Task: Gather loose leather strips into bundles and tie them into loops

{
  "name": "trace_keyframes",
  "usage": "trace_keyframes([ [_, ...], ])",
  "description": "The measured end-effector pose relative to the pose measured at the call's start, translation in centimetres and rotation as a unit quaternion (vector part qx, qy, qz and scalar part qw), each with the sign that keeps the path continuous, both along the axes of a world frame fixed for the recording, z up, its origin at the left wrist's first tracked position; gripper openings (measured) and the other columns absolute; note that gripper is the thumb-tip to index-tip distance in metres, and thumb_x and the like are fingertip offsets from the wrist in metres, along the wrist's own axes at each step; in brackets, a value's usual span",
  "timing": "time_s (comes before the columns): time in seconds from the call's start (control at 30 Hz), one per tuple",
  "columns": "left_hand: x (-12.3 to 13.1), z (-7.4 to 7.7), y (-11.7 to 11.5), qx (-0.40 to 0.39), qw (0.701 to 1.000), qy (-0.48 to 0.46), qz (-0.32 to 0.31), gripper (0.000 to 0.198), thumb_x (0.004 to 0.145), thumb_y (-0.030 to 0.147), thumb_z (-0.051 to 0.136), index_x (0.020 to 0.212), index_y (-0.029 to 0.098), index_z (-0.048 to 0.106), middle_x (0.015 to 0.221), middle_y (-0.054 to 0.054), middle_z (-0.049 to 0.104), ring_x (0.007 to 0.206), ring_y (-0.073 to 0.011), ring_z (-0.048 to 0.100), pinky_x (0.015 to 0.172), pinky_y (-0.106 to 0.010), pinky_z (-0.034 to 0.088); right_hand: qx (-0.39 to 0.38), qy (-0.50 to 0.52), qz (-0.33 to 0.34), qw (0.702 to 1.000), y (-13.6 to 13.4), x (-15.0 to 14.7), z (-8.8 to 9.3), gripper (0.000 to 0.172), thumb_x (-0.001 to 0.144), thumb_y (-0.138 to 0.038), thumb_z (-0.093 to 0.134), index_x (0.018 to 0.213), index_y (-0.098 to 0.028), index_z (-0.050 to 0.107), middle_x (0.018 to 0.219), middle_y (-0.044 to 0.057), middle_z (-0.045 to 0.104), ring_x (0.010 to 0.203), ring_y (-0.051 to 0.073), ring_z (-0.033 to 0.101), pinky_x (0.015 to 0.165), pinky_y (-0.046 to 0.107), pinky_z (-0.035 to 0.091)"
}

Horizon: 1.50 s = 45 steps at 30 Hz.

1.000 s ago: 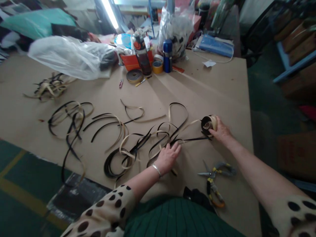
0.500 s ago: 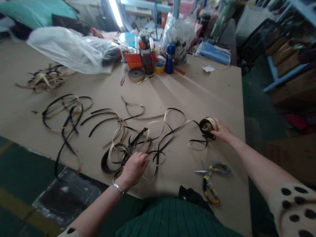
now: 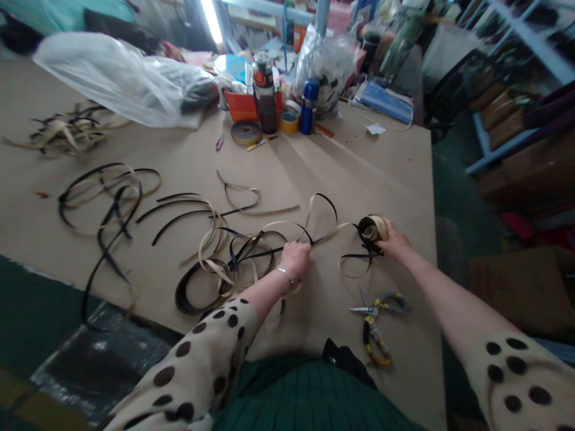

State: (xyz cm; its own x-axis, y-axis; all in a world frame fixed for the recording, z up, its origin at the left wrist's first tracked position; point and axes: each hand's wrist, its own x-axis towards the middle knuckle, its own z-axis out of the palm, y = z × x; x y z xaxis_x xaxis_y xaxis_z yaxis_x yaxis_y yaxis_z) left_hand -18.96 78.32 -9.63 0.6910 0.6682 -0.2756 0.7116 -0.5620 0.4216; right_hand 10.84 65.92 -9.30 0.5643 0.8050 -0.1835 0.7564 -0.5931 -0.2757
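Note:
A small roll of black-and-tan strip [image 3: 371,230] stands on its edge at the right of the table, with my right hand [image 3: 393,240] closed around its right side. From the roll a loose strip [image 3: 336,231] runs left toward my left hand [image 3: 295,260], whose fingers are closed on it; the fingertips are partly hidden. A tangle of the same strips [image 3: 211,266] lies left of and beneath my left forearm. Below the roll, scissors [image 3: 375,314] with yellow-and-grey handles rest with their blades apart.
More loose strips [image 3: 112,221] and a tangled heap [image 3: 67,134] lie on the left of the table [image 3: 386,164]. At the back stand a dark bottle [image 3: 266,99], a blue flask [image 3: 309,106], yellow tape [image 3: 288,121], a flat coil [image 3: 246,132] and plastic bags [image 3: 117,78].
My left hand has moved right and forward from the tangle to the strip near the roll. My right hand stays on the roll. The whole view has shifted slightly.

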Motion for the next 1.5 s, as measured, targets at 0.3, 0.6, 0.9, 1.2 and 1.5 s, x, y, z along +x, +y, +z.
trace_keyframes([
  [0.3, -14.1, 4.1, -0.5, -0.149, 0.972, -0.097, 0.154, 0.022, 0.081, 0.035, 0.043, 0.071, 0.016, 0.051, 0.062, -0.001, 0.052, 0.059, -0.0144, 0.049, 0.055, -0.023, 0.039, 0.009, 0.016, -0.003, 1.000, 0.4, 0.3, 0.3, 0.082, 0.070, -0.036, 0.064, 0.143, -0.023, 0.030, 0.118, 0.008, 0.061, 0.101, 0.026, 0.061, 0.084, 0.034, 0.048],
  [0.6, -26.4, 10.7, -6.9, -0.387, 0.861, -0.120, 0.307, 0.045, 0.062, 0.058, 0.066, 0.072, 0.015, 0.064, 0.063, -0.001, 0.054, 0.060, -0.0138, 0.045, 0.056, -0.021, 0.038, -0.001, 0.030, 0.008, 1.000, 0.8, 0.6, 0.6, 0.083, 0.068, -0.032, 0.064, 0.143, -0.021, 0.030, 0.112, 0.010, 0.063, 0.099, 0.028, 0.061, 0.084, 0.037, 0.048],
  [0.9, -25.6, 15.3, -16.5, -0.288, 0.904, -0.110, 0.295, 0.050, 0.068, 0.068, 0.058, 0.077, 0.020, 0.072, 0.070, -0.005, 0.062, 0.067, -0.0195, 0.053, 0.060, -0.024, 0.044, 0.106, 0.048, 0.011, 0.993, 1.0, 2.3, 3.3, 0.093, 0.072, -0.046, 0.062, 0.145, -0.004, 0.022, 0.143, 0.024, 0.034, 0.133, 0.033, 0.034, 0.105, 0.044, 0.035],
  [1.2, -15.5, 19.7, -22.0, -0.171, 0.958, -0.183, 0.136, 0.022, 0.090, 0.029, 0.050, 0.086, 0.016, 0.068, 0.070, 0.000, 0.060, 0.064, -0.0104, 0.051, 0.062, -0.019, 0.037, 0.252, 0.253, 0.464, 0.811, -7.9, -16.4, 13.9, 0.039, 0.087, -0.038, 0.052, 0.121, -0.019, 0.056, 0.124, 0.010, 0.058, 0.120, 0.023, 0.050, 0.103, 0.039, 0.039],
  [1.5, -20.0, 21.4, -23.8, -0.102, 0.978, -0.146, 0.113, 0.014, 0.087, 0.021, 0.055, 0.082, 0.014, 0.066, 0.072, 0.000, 0.060, 0.066, -0.0100, 0.051, 0.063, -0.019, 0.037, 0.082, 0.335, 0.471, 0.812, -11.0, -21.2, 14.1, 0.044, 0.091, -0.052, 0.039, 0.071, -0.018, 0.060, 0.059, 0.002, 0.056, 0.056, 0.014, 0.052, 0.053, 0.027, 0.041],
])
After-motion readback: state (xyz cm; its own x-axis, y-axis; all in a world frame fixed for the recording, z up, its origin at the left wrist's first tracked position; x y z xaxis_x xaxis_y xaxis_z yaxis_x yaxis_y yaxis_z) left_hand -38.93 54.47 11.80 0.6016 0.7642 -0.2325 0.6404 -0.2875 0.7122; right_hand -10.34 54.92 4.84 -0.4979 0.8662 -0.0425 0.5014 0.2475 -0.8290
